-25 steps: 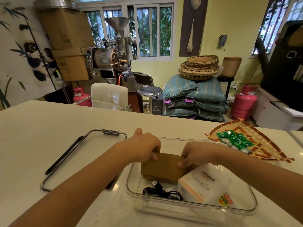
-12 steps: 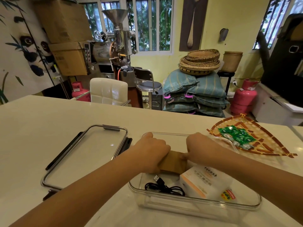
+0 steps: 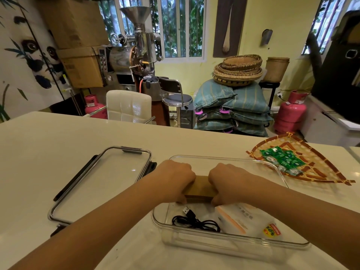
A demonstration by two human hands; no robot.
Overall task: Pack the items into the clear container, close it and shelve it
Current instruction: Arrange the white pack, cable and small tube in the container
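Observation:
A clear plastic container (image 3: 229, 244) stands on the white counter in front of me. Inside it lie a coiled black USB cable (image 3: 194, 223) and a white packet with an orange stripe (image 3: 245, 221). My left hand (image 3: 175, 179) and my right hand (image 3: 227, 181) both grip a flat brown box (image 3: 200, 189), one at each end, inside the container above its middle. The box is mostly hidden by my fingers. The clear lid (image 3: 103, 182) with black clips lies flat to the left of the container.
A woven fan-shaped tray (image 3: 319, 170) holding several green sachets (image 3: 282, 158) lies at the right of the counter (image 3: 48, 149). Beyond the counter's far edge stand a white chair (image 3: 128, 106), a coffee roaster, stacked sacks and pink gas cylinders.
Both hands have closed in toward each other along the brown box, covering more of it. The box has turned more edge-on, within the container.

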